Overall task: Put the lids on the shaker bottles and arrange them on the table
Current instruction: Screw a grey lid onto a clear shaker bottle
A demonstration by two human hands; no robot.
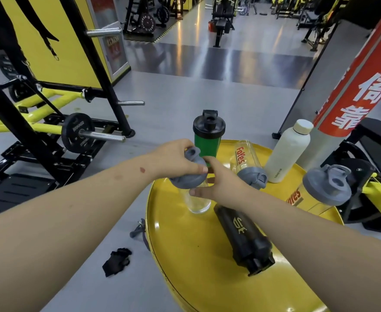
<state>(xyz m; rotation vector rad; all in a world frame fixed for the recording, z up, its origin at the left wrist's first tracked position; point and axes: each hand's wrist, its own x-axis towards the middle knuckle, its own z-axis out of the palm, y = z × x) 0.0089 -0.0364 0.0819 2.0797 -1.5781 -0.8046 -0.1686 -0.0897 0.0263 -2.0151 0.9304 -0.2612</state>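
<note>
- My left hand is clenched over a grey lid, fingers wrapped across its top, pressing it on the mouth of a clear shaker bottle.
- My right hand grasps that same clear bottle just under the lid, thumb on the near side, the other fingers hidden behind it.
- The bottle stands upright on the round yellow table, near its left rim; the lid sits tilted on it (I cannot tell whether it is fully seated).
- Beyond my hands a green shaker stands upright with its black lid on.
- Just beside my right forearm a black shaker lies on its side, cap end toward me.
- Further right a clear bottle with red lettering lies down, its grey lid fitted and pointing toward me.
- A white bottle stands just behind it, cap on.
- At the table's right edge another lettered clear shaker leans, grey lid on.
- On the floor left of the table lies a black glove.
</note>
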